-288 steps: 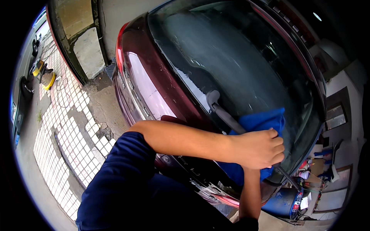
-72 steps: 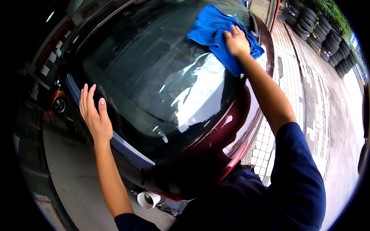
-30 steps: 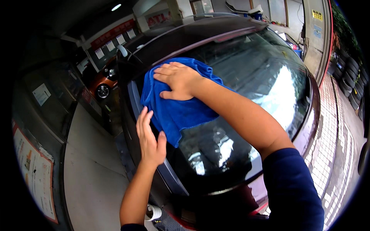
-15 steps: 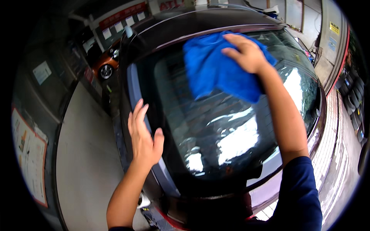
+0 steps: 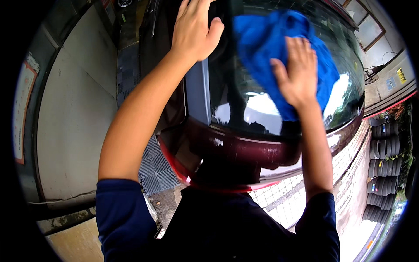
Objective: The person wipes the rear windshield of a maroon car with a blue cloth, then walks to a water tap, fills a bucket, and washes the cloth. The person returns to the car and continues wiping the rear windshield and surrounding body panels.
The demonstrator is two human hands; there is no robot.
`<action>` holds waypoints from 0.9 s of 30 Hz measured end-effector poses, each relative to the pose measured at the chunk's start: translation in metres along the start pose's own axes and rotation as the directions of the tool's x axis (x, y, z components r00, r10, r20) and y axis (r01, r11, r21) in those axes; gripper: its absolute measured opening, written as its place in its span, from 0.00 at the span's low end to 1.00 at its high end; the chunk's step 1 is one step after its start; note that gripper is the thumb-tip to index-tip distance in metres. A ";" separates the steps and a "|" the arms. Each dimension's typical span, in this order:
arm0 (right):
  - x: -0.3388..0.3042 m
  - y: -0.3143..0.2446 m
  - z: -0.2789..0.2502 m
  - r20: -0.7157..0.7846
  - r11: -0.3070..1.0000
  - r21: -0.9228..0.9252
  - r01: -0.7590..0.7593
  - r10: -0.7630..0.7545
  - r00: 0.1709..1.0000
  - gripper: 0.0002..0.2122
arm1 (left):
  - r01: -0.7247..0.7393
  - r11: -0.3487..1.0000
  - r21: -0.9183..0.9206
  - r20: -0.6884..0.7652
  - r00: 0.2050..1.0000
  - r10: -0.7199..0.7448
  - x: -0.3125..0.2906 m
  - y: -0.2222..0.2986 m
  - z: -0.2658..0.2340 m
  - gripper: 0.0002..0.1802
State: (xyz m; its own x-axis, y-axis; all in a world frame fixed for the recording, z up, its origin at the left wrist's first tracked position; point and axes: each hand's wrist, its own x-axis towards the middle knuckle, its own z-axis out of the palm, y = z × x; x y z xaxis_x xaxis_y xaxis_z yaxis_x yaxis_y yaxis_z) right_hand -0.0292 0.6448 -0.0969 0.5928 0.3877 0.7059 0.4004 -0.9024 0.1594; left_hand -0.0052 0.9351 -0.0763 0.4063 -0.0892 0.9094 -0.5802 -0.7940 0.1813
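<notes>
sleeves: dark navy sleeves (image 5: 120, 212) end above the elbows at the lower edge; both bare forearms reach up from them, the left along the car's side, the right over its back.
maroon bodywork: a glossy maroon panel (image 5: 244, 148) curves across below the glass, with a red lamp (image 5: 171, 162) at its left corner.
right hand: the right hand (image 5: 299, 72) lies flat on the cloth, fingers together and pointing up, thumb held apart; it is not clenched around anything.
cloth: the blue cloth (image 5: 259, 48) is spread under that palm on the rear window (image 5: 264, 109), rumpled, its loose edges reaching out to either side of the hand.
left hand: the left hand (image 5: 196, 32) is unclenched and grasps nothing, fingers extended to the upper edge of view, thumb out to the right; whether its palm touches the car cannot be told.
grey strip: a smooth grey strip (image 5: 198, 94) runs beside the glass, just below the left hand.
glass: bright reflections show below the cloth and to its right.
floor: dark grid matting (image 5: 155, 170) lies left of the car; pale tiles (image 5: 283, 198) lie to the right.
left side: a pale panel (image 5: 78, 109) stands beyond the matting.
far right: stacked tyres (image 5: 386, 146) stand past the tiles; a yellow sign (image 5: 401, 75) is on the wall.
</notes>
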 end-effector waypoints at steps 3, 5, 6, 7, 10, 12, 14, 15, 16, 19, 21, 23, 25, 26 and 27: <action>-0.004 -0.088 -0.024 0.022 0.975 0.158 0.153 -0.158 0.987 0.35 | -0.065 0.997 -0.049 -0.035 0.997 0.063 -0.002 -0.006 -0.010 0.25; -0.029 -0.136 -0.032 0.076 0.947 0.282 0.155 -0.183 0.980 0.36 | -0.010 0.993 -0.118 -0.064 0.998 0.002 0.005 -0.014 -0.025 0.26; -0.044 -0.157 -0.040 0.119 0.934 0.338 0.117 -0.165 0.979 0.36 | 0.090 0.970 -0.225 -0.063 0.992 -0.107 0.006 -0.021 -0.035 0.27; -0.061 -0.171 -0.047 0.176 0.908 0.401 0.121 -0.206 0.963 0.36 | 0.090 0.962 -0.257 -0.104 0.987 -0.120 0.000 -0.033 -0.043 0.30; -0.121 -0.185 -0.069 0.278 0.813 0.568 0.124 -0.332 0.902 0.34 | 0.026 0.995 -0.095 -0.132 0.990 -0.038 -0.023 -0.051 -0.075 0.28; -0.151 -0.167 -0.085 0.356 0.816 0.578 -0.013 -0.238 0.904 0.32 | 0.124 0.988 -0.088 -0.108 0.985 -0.133 -0.069 -0.058 -0.111 0.28; -0.172 -0.124 -0.101 0.434 0.869 0.464 -0.172 -0.054 0.899 0.30 | 0.287 0.956 -0.056 -0.108 0.951 -0.291 -0.142 -0.065 -0.162 0.28; -0.195 -0.099 -0.102 0.385 0.918 0.309 -0.249 0.118 0.915 0.31 | 0.379 0.924 -0.042 -0.112 0.918 -0.382 -0.182 -0.069 -0.189 0.28; -0.216 -0.060 -0.094 0.325 0.919 0.234 -0.318 0.235 0.916 0.31 | 0.469 0.883 -0.016 -0.134 0.874 -0.467 -0.223 -0.069 -0.223 0.28; -0.257 0.027 -0.084 0.235 0.821 0.074 -0.566 0.537 0.810 0.32 | 0.684 0.729 0.038 -0.212 0.718 -0.663 -0.328 -0.055 -0.299 0.28; -0.256 0.024 -0.082 0.255 0.789 0.027 -0.613 0.588 0.768 0.34 | 0.752 0.656 0.065 -0.247 0.649 -0.719 -0.350 -0.038 -0.312 0.27; -0.240 -0.026 -0.077 0.255 0.853 -0.010 -0.522 0.507 0.824 0.37 | 0.754 0.654 0.065 -0.255 0.646 -0.720 -0.333 -0.001 -0.301 0.27; -0.215 -0.103 -0.085 0.357 0.920 0.141 -0.366 0.298 0.885 0.38 | 0.659 0.752 0.016 -0.193 0.740 -0.645 -0.289 0.031 -0.257 0.26; -0.204 -0.144 -0.088 0.433 0.907 0.307 -0.290 0.138 0.891 0.38 | 0.596 0.803 -0.016 -0.163 0.791 -0.590 -0.259 0.048 -0.229 0.26; -0.196 -0.175 -0.089 0.452 0.864 0.458 -0.206 -0.027 0.891 0.39 | 0.493 0.867 -0.079 -0.099 0.861 -0.499 -0.228 0.067 -0.205 0.26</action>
State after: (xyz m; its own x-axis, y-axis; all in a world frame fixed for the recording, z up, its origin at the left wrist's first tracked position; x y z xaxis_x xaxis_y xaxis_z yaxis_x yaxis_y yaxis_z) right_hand -0.2780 0.7102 -0.2020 0.8336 0.4555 0.3125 0.5443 -0.7738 -0.3240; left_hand -0.2817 1.0258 -0.1950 0.5693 0.3786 0.7298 -0.3583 -0.6847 0.6347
